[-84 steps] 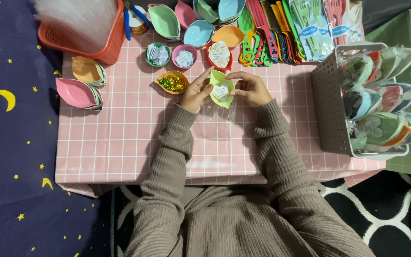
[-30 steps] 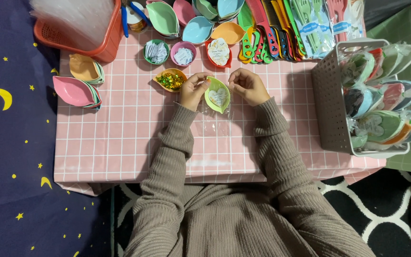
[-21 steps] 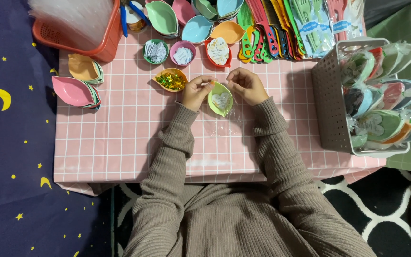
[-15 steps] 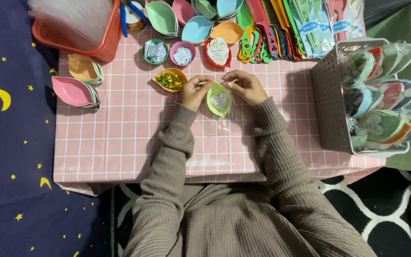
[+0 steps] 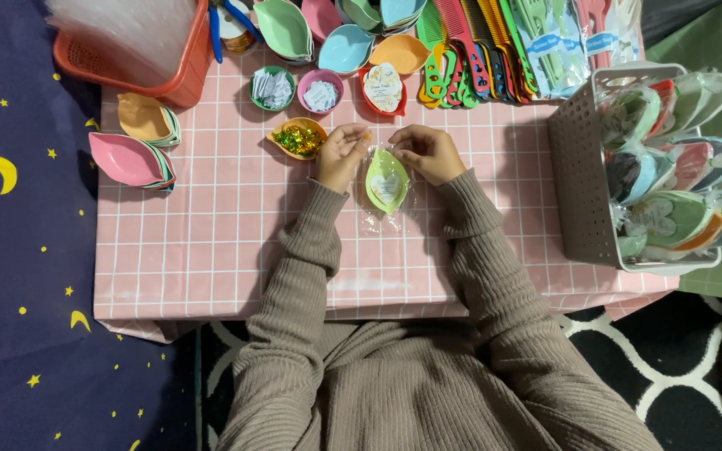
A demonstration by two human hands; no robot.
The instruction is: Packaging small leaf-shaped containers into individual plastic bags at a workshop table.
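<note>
The green leaf dish point(image 5: 387, 180) now sits lower inside its clear bag point(image 5: 384, 219), so I read bagging as nearly done, my left hand point(image 5: 341, 155) and right hand point(image 5: 424, 152) pinching the bag's top corners.

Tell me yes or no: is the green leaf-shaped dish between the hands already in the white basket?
No, the green leaf-shaped dish sits in a clear bag on the pink table, between both hands, apart from the white basket.

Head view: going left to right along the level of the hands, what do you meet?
Pink leaf dishes → glitter dish → left hand → green leaf dish in clear bag → right hand → grey basket.
</note>
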